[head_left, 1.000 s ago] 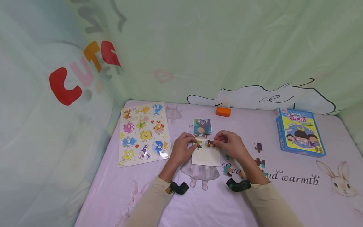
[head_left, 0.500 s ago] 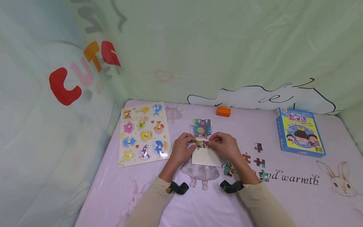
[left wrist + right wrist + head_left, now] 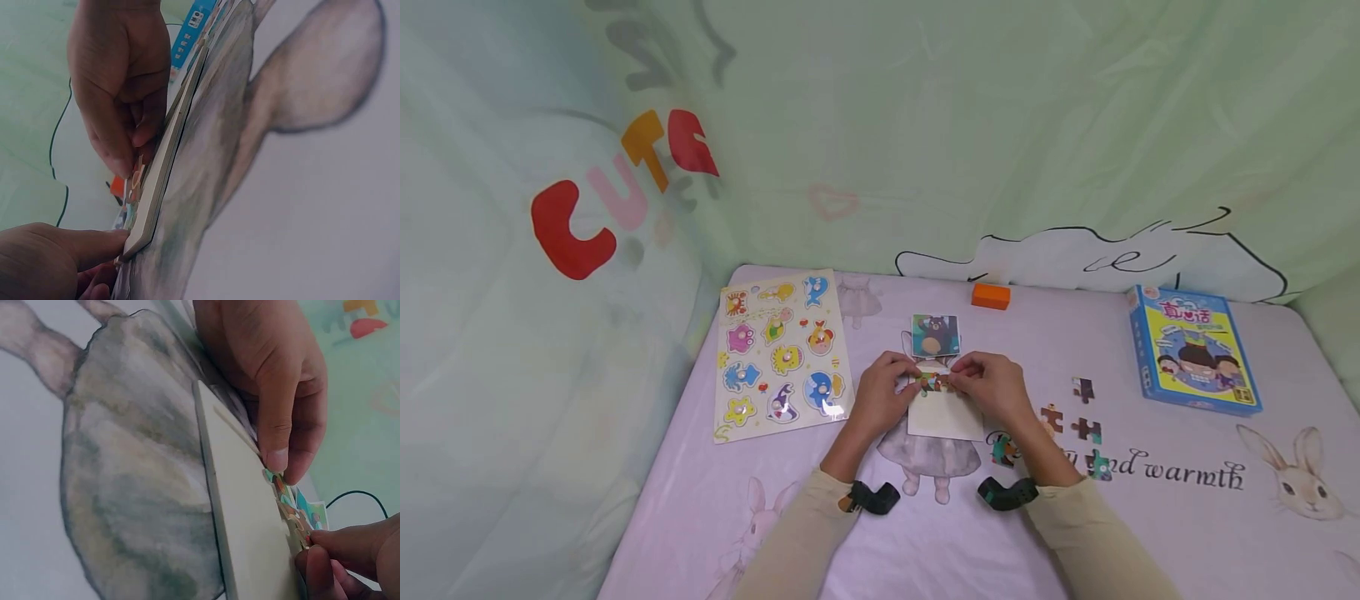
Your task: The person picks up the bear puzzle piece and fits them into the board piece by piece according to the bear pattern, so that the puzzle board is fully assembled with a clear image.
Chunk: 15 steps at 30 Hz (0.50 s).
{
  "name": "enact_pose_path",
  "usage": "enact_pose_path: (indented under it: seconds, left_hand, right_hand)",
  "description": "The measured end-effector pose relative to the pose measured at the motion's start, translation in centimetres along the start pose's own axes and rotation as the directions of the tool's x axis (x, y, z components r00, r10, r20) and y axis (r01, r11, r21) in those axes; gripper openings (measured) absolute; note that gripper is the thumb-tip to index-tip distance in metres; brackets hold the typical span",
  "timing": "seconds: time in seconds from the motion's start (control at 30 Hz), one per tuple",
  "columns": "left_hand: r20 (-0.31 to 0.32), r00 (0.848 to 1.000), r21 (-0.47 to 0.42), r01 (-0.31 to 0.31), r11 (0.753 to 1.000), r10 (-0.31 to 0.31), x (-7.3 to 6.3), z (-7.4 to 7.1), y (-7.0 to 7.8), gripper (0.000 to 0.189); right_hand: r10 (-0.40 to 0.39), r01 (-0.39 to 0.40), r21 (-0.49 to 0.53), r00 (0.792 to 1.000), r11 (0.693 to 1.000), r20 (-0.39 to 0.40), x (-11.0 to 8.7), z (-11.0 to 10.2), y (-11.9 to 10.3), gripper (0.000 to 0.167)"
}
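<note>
A square pale puzzle board [image 3: 945, 418] lies in front of the person, with a few jigsaw pieces along its far edge. At its far left corner my left hand [image 3: 882, 390] grips the board's edge, thumb beside a green-and-brown piece [image 3: 275, 480]. My right hand [image 3: 991, 385] pinches a brown puzzle piece [image 3: 300, 526] between thumb and finger, right against the piece on its left. Fingers partly cover both pieces in the head view. Just beyond the board lies a square bear picture [image 3: 936, 335].
Loose puzzle pieces [image 3: 1086, 429] lie right of the board, some partly behind the right forearm. A sea-animal peg puzzle [image 3: 784, 354] lies at the left. An orange block [image 3: 991, 296] sits at the back, and a blue-and-yellow game box [image 3: 1197, 350] at the right.
My right hand has moved left along the board's far edge, bringing the brown piece up against the green-and-brown one. My left hand has stayed in place.
</note>
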State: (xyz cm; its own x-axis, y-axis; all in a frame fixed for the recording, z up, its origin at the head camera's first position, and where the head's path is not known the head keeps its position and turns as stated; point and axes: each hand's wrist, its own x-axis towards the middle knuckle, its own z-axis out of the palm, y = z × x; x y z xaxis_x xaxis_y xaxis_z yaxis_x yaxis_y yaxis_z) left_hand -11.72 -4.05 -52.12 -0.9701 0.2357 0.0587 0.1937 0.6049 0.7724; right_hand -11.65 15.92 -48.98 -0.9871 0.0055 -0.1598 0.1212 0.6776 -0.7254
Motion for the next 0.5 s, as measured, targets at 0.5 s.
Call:
enact_pose_path:
  seconds: [0.5]
  left_hand:
    - [-0.007,1.0,0.004,-0.02,1.0,0.02,0.07,-0.03,-0.1,0.014]
  right_hand:
    - [-0.103,0.088,-0.171,0.991,0.981,-0.08,-0.21,0.38,-0.57,0.015]
